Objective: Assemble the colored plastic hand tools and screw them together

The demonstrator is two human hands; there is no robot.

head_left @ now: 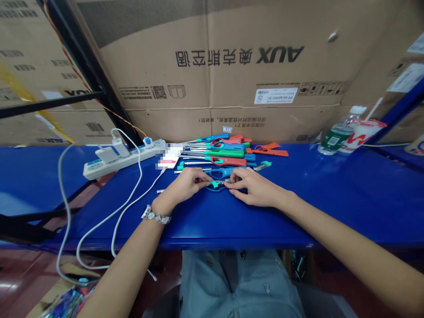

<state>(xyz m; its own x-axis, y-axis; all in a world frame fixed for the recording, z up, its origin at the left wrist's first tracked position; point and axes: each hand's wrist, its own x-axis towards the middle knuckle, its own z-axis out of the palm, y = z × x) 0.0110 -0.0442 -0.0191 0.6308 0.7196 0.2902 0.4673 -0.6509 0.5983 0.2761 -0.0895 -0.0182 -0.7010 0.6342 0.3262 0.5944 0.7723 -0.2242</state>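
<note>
The white charging cable runs close to the left forearm, so that wrist should stay low and quiet. The left hand pinches a small green piece at the blue lighter shell, low on the worktop between both hands; a light, steady pinch should suit it. The right hand has its fingertips drawn narrow at the shell's right end; what they grip, I cannot tell. Small finger movements would best spare the lighters just beyond.

The pinched piece is teal, the table blue.
</note>
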